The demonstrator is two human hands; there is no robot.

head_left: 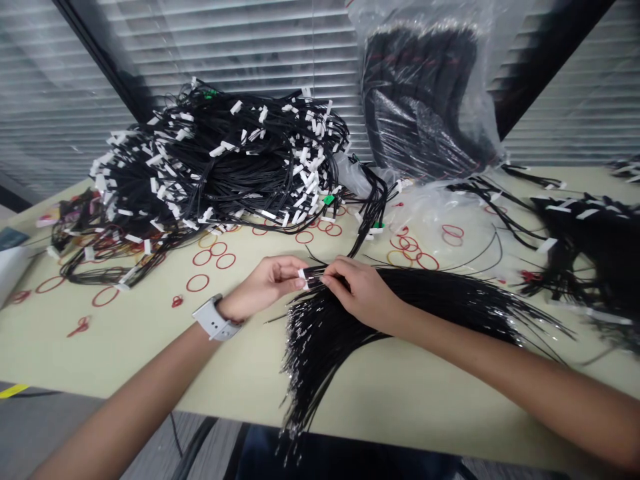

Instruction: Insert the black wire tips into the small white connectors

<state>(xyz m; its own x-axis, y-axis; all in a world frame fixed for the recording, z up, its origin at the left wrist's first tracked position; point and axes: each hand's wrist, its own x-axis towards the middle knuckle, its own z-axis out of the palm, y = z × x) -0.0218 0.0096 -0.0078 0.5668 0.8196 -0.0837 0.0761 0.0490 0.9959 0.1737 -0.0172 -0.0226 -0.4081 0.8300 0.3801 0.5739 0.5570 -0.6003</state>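
The matte tabletop [165, 363] is pale creamy yellow, setting off the near bundle of thin jet-black wires [330, 347], speckled silver at its tips, and the small white plastic connector [302, 277]. The watch with a plain strap [217, 319] is pale grey. At far left, the tangled black cable heap [240, 167] is dotted with white connector blocks and a few bright green tags [328, 199]. Thin round rubber bands [197, 283] show red, a few yellow. Behind, slatted window blinds [240, 40] make grey horizontal stripes.
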